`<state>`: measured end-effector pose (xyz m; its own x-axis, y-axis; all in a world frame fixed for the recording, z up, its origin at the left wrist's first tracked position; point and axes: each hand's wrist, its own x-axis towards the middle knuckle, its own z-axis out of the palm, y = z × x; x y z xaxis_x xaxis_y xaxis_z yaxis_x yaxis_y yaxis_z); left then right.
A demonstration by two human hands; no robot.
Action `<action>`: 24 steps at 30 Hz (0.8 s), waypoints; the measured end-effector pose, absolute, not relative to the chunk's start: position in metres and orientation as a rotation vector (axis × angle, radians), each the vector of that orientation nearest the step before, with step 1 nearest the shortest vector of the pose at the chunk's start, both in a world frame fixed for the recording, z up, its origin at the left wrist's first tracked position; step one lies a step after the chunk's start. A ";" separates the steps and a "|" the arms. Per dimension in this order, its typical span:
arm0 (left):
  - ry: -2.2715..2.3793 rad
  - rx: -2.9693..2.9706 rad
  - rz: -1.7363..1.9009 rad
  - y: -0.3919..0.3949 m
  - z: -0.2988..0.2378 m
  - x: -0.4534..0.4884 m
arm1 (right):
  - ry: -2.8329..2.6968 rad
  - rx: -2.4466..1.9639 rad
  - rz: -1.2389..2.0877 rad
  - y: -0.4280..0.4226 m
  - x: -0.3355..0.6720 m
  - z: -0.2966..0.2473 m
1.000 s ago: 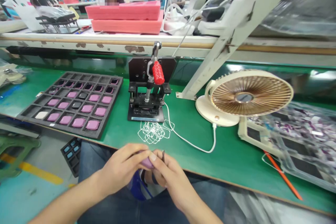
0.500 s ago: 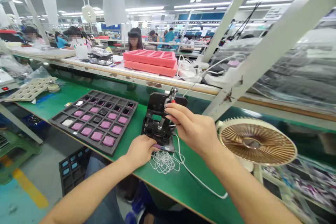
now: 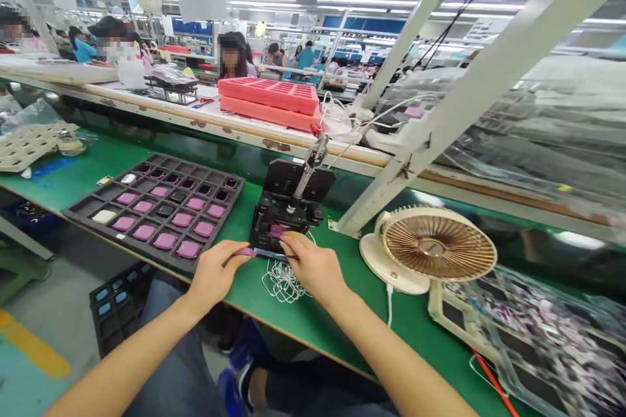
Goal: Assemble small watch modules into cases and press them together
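My left hand (image 3: 215,273) is closed in a pinch on a small purple piece (image 3: 245,251) in front of the black clamp fixture (image 3: 288,205). My right hand (image 3: 315,267) has its thumb and fingertips closed at another purple piece (image 3: 277,230), at the front of the fixture; a thin dark strip shows by the fingers. The fixture's metal toggle lever (image 3: 308,172) stands raised, its red handle tip (image 3: 317,129) uppermost. Just below the fixture lies a tangle of thin white cord (image 3: 286,283).
To the left, a black foam tray (image 3: 149,260) holds several purple-covered, black and white pieces. A beige fan (image 3: 433,244) stands at right, beside a bin of small wrapped parts (image 3: 542,319). Pink foam trays (image 3: 268,111) rest on the shelf behind. People sit beyond it.
The lever has swung up and my right hand has let go of it, moving down to the fixture's front. My left hand has drawn slightly left, with a purple piece pinched. The view has shifted right.
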<state>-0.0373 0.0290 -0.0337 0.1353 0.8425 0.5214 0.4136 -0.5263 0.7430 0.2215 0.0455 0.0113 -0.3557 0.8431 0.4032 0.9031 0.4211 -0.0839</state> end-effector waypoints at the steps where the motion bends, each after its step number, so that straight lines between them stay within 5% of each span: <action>1: 1.219 1.994 1.372 0.026 -0.034 -0.039 | -2.311 -1.538 -0.201 0.053 0.222 -0.002; 9: 1.252 2.162 1.374 0.043 -0.029 -0.020 | -2.409 -1.507 -0.198 0.094 0.230 -0.017; 24: 1.185 2.659 0.921 0.101 -0.033 0.046 | -2.151 -1.171 -0.378 0.015 0.272 -0.003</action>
